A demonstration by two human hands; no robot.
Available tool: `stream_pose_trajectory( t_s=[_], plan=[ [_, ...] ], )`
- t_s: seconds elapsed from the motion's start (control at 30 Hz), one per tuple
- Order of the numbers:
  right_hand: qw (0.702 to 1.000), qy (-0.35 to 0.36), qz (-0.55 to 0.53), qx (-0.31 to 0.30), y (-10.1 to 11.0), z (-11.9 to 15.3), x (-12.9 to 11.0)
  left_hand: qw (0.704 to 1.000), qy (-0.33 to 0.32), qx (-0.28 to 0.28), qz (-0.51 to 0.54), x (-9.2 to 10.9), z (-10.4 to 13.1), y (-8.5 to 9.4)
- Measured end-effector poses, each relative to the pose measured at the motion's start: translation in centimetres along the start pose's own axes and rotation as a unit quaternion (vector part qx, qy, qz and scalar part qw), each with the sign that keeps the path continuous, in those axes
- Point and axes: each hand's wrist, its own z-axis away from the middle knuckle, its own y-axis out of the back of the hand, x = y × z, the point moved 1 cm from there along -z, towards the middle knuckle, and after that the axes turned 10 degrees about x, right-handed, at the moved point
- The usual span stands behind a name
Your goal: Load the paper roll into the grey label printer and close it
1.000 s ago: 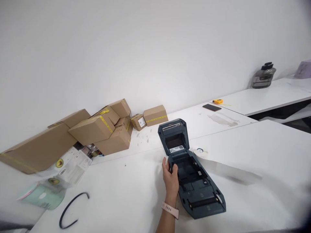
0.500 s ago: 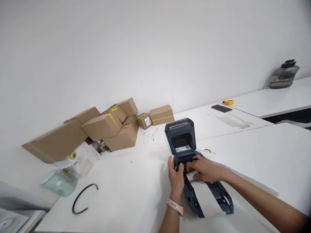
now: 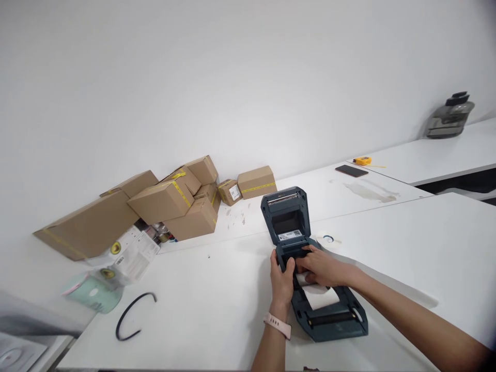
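Observation:
A dark blue-grey label printer [image 3: 284,213] lies opened out on the white table, its two halves hinged apart. My left hand [image 3: 281,281] grips its left side, thumb over the inner edge and fingers around the outside. Inside the middle compartment are the curled fingers of my right hand [image 3: 320,266], on the white label paper roll. From under that hand a short white paper strip [image 3: 321,298] curls over the front half. A roller [image 3: 333,318] shows near the front end. My right fingertips and most of the roll are hidden.
Stacked cardboard boxes [image 3: 165,200] lean at the back left. A black curved cable [image 3: 121,318] and a mint-green container [image 3: 93,294] are at left. A phone [image 3: 352,170], yellow tape measure [image 3: 363,161] and grey jug [image 3: 449,120] stand far right. A small blue ring [image 3: 328,238] lies behind the printer.
The paper strip that ran out to the printer's front edge is now much shorter, with its end curling over the front half. Both hands stay at nearly the same places.

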Motion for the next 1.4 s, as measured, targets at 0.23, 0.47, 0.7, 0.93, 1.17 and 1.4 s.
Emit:
stream_pose_trajectory(
  t_s=[0.23, 0.47, 0.7, 0.93, 1.17, 1.4],
  plan=[
    [1.000, 0.010, 0.013, -0.018, 0.3, -1.0, 0.7, 0.990, -0.131, -0.040, -0.038, 1.2, 7.5, 3.0],
    [1.000, 0.009, 0.006, -0.025, 0.7, -1.3, 0.9, 0.918, -0.357, 0.003, -0.170, 0.5, 11.6, 2.2],
    [0.999, -0.003, -0.025, -0.023, 1.3, -1.0, 0.6, 0.850, -0.505, 0.025, -0.152, 2.1, 11.7, 1.6],
    [0.995, 0.012, -0.091, 0.028, 2.6, -0.2, 0.1, 0.851, -0.505, 0.043, -0.140, -0.5, 12.6, 1.3],
    [0.880, -0.066, -0.208, 0.422, 11.3, -1.5, -0.2, 0.841, -0.524, 0.056, -0.118, -1.8, 13.3, 1.0],
    [0.833, -0.116, -0.305, 0.447, 13.9, -5.3, 0.8, 0.824, -0.535, 0.120, -0.143, -1.8, 14.7, 1.5]
  ],
)
